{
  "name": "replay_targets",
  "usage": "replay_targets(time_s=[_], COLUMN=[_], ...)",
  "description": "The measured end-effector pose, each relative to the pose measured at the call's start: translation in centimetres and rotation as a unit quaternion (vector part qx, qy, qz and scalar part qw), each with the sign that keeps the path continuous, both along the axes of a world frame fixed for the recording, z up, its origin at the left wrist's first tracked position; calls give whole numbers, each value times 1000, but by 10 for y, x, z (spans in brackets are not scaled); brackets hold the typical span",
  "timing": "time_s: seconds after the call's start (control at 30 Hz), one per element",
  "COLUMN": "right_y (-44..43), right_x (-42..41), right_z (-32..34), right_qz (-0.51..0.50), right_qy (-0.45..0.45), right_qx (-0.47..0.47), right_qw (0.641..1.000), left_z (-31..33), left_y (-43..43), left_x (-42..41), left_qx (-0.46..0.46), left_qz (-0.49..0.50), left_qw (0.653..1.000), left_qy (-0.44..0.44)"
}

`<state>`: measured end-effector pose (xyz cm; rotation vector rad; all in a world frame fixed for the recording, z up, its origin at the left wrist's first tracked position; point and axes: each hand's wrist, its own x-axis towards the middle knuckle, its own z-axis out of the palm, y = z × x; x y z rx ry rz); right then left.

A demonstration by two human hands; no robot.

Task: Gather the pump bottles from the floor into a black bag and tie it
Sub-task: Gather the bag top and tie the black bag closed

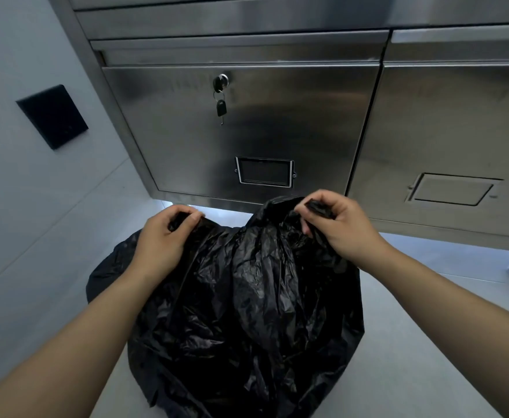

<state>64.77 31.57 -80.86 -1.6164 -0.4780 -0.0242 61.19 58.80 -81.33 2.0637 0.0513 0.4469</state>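
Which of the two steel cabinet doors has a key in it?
The left door, above the black bag: a key hangs from the lock near its top. The right door shows no key, only a label frame.

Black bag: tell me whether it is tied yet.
Not tied. The left hand and right hand each grip a separate bunch at the top of the black bag, held apart, no knot visible between them.

Dim, cool light fills the scene, brightest in a strip glowing under the steel cabinet (277, 122) beyond the left hand (159, 239), with a sheen on its front above the right hand (339, 226), faint glints on the black bag (247, 303) between them, and wide-angle bending at the edges.
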Motion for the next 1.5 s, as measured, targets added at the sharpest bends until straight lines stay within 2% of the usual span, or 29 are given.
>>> replay_targets(time_s=[0.17, 0.37, 0.57, 0.67, 0.83, 1.07, 1.2, 1.37, 1.5], right_y=[29, 38, 34, 30, 20, -19, -33, -50, -48], right_x=[-6, -8, -13, -12, -7, -11, -9, -4, -1], right_z=[5, 6, -2, -3, -2, -23, -26, -30, -27], right_qz=[44, 89, 168, 146, 93, 44, -13, -32, -41], right_qy=[24, 56, 154, 116, 93, -6, -55, -23, -40], right_qx=[78, 57, 51, -10, -38, -213, -242, -252, -261], right_qw=[996, 993, 972, 982, 991, 976, 969, 967, 964], left_z=[8, 19, 10, 0, -9, -11, -11, -18, -17], left_y=[-29, -54, -51, -53, -49, -28, -17, 8, 7], left_x=[1, -4, -8, -8, -8, -20, -18, -13, -9], left_qx=[-67, -103, -128, -119, -102, -51, -64, -130, -104], left_qz=[-21, -87, -150, -155, -131, -140, -132, -85, -100], left_qw=[997, 991, 980, 981, 985, 985, 984, 981, 983], left_qy=[-24, -29, 21, 18, 42, 85, 101, 121, 117])
